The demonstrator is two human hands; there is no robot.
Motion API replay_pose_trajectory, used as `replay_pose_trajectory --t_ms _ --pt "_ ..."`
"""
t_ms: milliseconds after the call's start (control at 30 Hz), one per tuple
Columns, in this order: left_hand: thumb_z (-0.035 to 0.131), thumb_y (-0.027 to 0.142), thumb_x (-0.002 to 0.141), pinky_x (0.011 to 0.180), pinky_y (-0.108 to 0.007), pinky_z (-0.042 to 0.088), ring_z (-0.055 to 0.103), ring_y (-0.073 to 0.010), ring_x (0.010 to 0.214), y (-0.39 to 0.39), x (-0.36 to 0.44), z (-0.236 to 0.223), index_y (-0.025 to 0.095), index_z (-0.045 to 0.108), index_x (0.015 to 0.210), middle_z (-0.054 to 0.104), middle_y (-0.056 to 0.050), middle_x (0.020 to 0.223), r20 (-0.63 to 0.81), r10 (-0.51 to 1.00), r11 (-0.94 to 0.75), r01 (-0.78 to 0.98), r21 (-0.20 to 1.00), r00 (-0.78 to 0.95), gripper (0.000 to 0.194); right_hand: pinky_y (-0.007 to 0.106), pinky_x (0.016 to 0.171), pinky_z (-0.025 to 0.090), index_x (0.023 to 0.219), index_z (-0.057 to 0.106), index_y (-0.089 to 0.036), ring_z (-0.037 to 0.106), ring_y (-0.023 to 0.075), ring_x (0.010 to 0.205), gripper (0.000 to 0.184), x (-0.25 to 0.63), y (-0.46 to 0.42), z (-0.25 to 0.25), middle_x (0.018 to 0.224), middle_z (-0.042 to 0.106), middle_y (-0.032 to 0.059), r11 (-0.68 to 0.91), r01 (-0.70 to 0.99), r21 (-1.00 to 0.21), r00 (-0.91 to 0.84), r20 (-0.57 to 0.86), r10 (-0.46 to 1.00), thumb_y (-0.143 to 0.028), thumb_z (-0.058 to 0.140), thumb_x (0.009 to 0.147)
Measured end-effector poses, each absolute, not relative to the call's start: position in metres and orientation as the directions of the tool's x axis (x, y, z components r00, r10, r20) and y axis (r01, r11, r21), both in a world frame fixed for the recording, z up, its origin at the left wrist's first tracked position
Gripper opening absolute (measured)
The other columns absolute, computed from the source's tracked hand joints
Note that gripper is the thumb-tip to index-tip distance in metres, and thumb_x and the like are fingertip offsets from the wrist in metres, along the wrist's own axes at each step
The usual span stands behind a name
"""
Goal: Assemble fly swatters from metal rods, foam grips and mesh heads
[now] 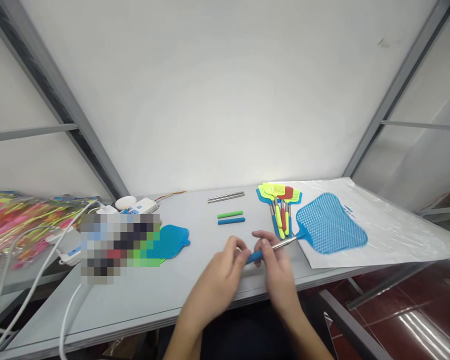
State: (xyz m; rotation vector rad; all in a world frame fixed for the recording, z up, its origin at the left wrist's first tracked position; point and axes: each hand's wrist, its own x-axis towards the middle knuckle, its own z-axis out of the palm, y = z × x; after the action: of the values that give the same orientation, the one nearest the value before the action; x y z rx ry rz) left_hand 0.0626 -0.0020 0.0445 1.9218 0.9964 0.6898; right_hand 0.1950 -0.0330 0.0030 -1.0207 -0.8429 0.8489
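A fly swatter with a blue mesh head (pixel 332 225) and a metal rod is held in both hands above the table's front part. My left hand (pixel 230 262) pinches the end of its blue grip. My right hand (pixel 275 257) is closed around the rod near where the grip meets it, and the swatter head points right over the white sheet. Just beyond my hands lie a green handle grip (pixel 230 214) and a blue handle grip (pixel 231 221), side by side. Behind them are thin metal rods (pixel 226 197).
Several small finished-looking swatters (pixel 279 205) lie in a pile right of centre. Left are a blue swatter head (pixel 170 241) over green ones, a blurred patch, power strips (pixel 144 205) and white cables. A white plastic sheet (pixel 390 232) covers the right side. Bagged colourful items (pixel 22 225) stand far left.
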Motion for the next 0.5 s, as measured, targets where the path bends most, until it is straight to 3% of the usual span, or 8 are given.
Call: replay_pose_trajectory --t_ms 100,200,300,367,433,500 --pt "0.028 0.044 0.103 0.083 -0.030 0.046 0.060 -0.0182 0.096 -0.019 0.090 0.039 0.026 0.043 0.122 0.063 -0.004 0.109 0.113 0.804 -0.285 0.212 0.935 0.584 0.030 0.029 0.076 0.049 0.107 0.059 -0.023 0.059 0.0160 0.082 0.035 0.193 -0.033 0.001 0.093 0.062 0.0031 0.245 -0.085 -0.966 0.391 0.193 0.900 -0.052 0.045 0.095" --pt "0.028 0.040 0.103 0.093 -0.034 0.045 0.055 -0.0195 0.112 -0.025 0.104 0.032 0.028 0.030 0.138 0.053 -0.009 0.128 0.186 0.809 -0.339 0.185 0.922 0.557 0.037 0.031 0.076 0.050 0.103 0.058 -0.021 0.060 0.0177 0.081 0.036 0.215 -0.030 0.007 0.088 0.063 0.0040 0.244 0.100 -0.965 0.453 0.262 0.852 -0.053 0.043 0.094" --pt "0.034 0.037 0.102 0.099 -0.038 0.043 0.052 -0.0214 0.116 -0.012 0.096 0.026 0.028 0.035 0.136 0.047 -0.009 0.132 0.264 0.814 -0.474 0.330 0.816 0.517 0.036 0.032 0.066 0.049 0.115 0.053 -0.020 0.058 0.0181 0.065 0.042 0.262 -0.022 0.019 0.071 0.058 0.0004 0.141 0.293 -0.946 0.574 0.292 0.765 -0.052 0.037 0.095" --pt "0.037 0.036 0.100 0.101 -0.040 0.041 0.051 -0.0227 0.118 0.003 0.082 0.024 0.026 0.044 0.128 0.046 -0.008 0.131 0.323 0.820 -0.538 0.442 0.718 0.474 0.030 0.033 0.064 0.049 0.137 0.035 -0.019 0.060 0.0193 0.065 0.050 0.296 -0.014 0.029 0.081 0.062 0.0027 -0.037 0.434 -0.900 0.646 0.283 0.709 -0.046 0.035 0.095" --pt "0.038 0.036 0.100 0.103 -0.042 0.040 0.049 -0.0241 0.120 0.019 0.065 0.022 0.025 0.049 0.120 0.048 -0.008 0.127 0.370 0.828 -0.557 0.538 0.633 0.422 0.026 0.033 0.066 0.050 0.149 0.011 -0.016 0.063 0.0211 0.070 0.059 0.326 -0.002 0.038 0.092 0.064 0.0073 -0.231 0.571 -0.788 0.628 0.237 0.742 -0.035 0.029 0.095" --pt "0.038 0.038 0.099 0.102 -0.044 0.040 0.048 -0.0256 0.121 0.032 0.048 0.021 0.025 0.051 0.117 0.050 -0.007 0.124 0.386 0.843 -0.537 0.621 0.571 0.375 0.026 0.034 0.071 0.050 0.151 0.004 -0.015 0.065 0.0227 0.077 0.065 0.345 0.015 0.044 0.099 0.065 0.0112 -0.282 0.615 -0.736 0.602 0.208 0.771 -0.027 0.033 0.094"
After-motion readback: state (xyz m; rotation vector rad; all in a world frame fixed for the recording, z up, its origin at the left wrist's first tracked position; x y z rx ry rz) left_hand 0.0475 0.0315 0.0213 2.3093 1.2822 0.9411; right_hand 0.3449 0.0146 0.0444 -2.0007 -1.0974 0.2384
